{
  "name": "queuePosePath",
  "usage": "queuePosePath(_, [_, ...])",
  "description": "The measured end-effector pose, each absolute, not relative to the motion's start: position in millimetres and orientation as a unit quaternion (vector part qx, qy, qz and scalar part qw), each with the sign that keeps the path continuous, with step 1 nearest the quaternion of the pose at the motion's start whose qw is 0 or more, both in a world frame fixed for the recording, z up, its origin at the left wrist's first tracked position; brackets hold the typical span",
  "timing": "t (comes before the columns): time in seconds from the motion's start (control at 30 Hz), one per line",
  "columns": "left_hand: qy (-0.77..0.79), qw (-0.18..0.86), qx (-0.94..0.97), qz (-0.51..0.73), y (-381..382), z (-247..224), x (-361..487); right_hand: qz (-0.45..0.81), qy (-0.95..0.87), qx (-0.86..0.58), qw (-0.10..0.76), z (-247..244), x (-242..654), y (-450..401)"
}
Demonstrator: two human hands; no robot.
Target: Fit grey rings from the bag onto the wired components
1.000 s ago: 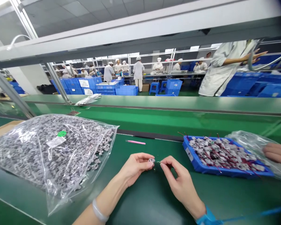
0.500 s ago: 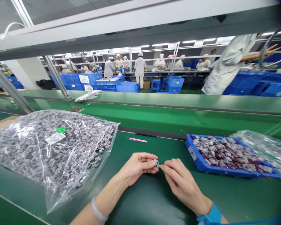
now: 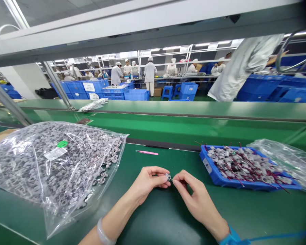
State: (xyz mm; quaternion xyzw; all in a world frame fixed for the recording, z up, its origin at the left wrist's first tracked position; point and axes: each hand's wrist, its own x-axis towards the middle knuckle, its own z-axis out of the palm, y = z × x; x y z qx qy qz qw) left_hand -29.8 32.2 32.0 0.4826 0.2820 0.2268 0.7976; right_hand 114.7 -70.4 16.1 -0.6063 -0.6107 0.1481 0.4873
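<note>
Head view: left hand (image 3: 148,182), right hand (image 3: 196,197) pinching what seems a clip (image 3: 168,177).

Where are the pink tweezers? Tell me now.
In the head view, the pink tweezers lie on the green bench, beyond the left hand, between the clear bag of grey parts and the blue tray.

I can't read anything here. The white label (image 3: 55,153) and green sticker (image 3: 62,144) on my bag (image 3: 22,170), the white tag (image 3: 207,165) on my tray (image 3: 216,173), and the white signs (image 3: 88,87) on the far crates (image 3: 75,92) are all too small or blurred.
</note>
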Motion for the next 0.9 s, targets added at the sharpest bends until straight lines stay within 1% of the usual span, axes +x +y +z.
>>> queuePosePath(0.1, [0.288, 0.772, 0.512, 0.243, 30.4, 33.4, -28.5, 0.304, -0.501, -0.626, 0.515, 12.4, 112.3, -65.7])
queuePosePath(0.2, [0.281, 0.741, 0.554, 0.253, 28.3, 33.0, -27.5, 0.404, -0.407, -0.614, 0.542, 10.0, 111.8, -61.4])
queuePosePath(0.33, [0.267, 0.710, 0.596, 0.263, 26.9, 28.6, -26.7, 0.484, -0.313, -0.587, 0.568, 14.7, 109.1, -60.1])
queuePosePath(0.43, [0.260, 0.701, 0.609, 0.264, 26.8, 25.0, -26.1, 0.502, -0.286, -0.577, 0.577, 18.9, 106.9, -60.5])
queuePosePath(0.6, [0.256, 0.682, 0.624, 0.283, 24.0, 20.0, -23.4, 0.479, -0.293, -0.598, 0.572, 17.3, 104.7, -60.8])
queuePosePath(0.8, [0.284, 0.641, 0.634, 0.327, 19.7, 11.5, -17.4, 0.270, -0.414, -0.671, 0.553, 4.4, 99.5, -64.6])
queuePosePath(0.9, [0.293, 0.600, 0.659, 0.346, 19.9, 10.3, -16.3, 0.210, -0.466, -0.678, 0.529, 0.8, 99.9, -65.5])
